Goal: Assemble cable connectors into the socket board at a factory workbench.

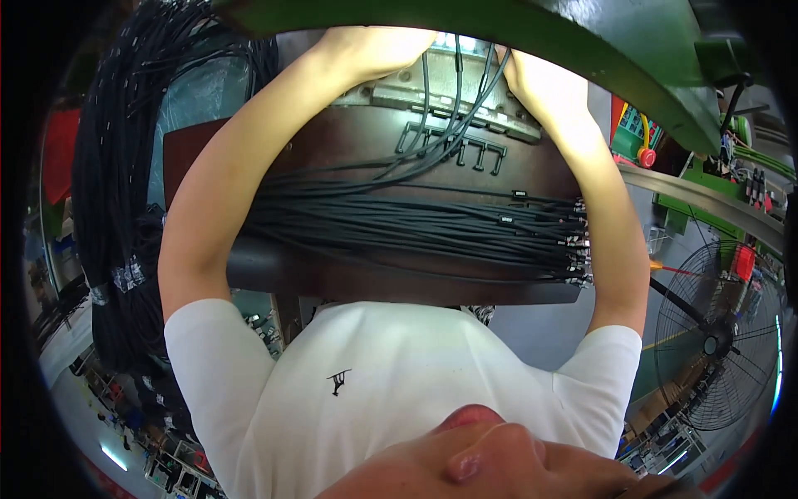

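Both my arms reach forward to a grey metal fixture [432,91] at the far edge of a dark brown table [332,279]. My left hand [374,46] rests on the fixture's left end. At its right end is my right hand [540,79], beside a few thin black cables [453,108] that run into the fixture. The fingers of both hands are washed out by light and partly hidden under a green machine frame [582,50]. A thick bundle of black cables [416,224] with small end connectors [578,245] lies across the table between my arms.
Many black cables [116,191] hang in a mass at the left. A standing fan [723,341] is at the right, with green machinery and a red button [647,156] above it. My white shirt [399,374] fills the lower middle.
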`<action>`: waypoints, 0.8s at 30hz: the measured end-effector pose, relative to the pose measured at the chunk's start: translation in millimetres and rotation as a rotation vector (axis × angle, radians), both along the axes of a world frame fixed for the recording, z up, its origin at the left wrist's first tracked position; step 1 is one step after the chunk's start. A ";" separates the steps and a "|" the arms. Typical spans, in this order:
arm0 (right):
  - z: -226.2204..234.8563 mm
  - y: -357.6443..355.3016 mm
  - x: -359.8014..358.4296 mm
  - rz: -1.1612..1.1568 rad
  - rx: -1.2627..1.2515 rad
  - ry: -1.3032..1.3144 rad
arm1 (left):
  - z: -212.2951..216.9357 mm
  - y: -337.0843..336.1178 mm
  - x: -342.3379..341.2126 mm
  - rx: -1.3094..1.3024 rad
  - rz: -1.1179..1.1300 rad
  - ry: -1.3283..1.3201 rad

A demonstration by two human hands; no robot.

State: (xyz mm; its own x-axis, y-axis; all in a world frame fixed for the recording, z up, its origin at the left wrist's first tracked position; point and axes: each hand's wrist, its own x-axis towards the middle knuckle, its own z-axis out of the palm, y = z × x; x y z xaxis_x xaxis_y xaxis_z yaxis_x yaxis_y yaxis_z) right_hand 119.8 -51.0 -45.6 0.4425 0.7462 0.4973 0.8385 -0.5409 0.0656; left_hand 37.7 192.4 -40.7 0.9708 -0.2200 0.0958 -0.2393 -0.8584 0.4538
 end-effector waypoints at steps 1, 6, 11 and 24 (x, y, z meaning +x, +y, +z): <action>-3.9 -1.2 2.6 -0.032 -0.032 -0.004 | -3.8 0.5 5.7 -0.004 -0.004 -0.003; -0.7 1.2 5.4 -0.006 -0.024 -0.005 | -21.3 -6.3 15.4 0.207 -0.085 -0.366; -9.6 -3.9 10.5 -0.114 -0.045 0.087 | -39.4 -2.9 23.3 0.274 -0.126 -0.592; -20.3 -21.2 29.4 -0.077 -0.052 -0.032 | -63.6 19.8 33.4 0.227 0.115 -0.356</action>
State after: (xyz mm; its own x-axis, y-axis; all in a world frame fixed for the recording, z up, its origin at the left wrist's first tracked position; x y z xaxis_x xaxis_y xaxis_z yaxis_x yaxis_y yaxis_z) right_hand 149.2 -72.3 -65.9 0.4841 0.7359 0.4734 0.7915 -0.5989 0.1216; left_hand 71.2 212.2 -104.3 0.9054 -0.1667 0.3905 -0.2437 -0.9571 0.1566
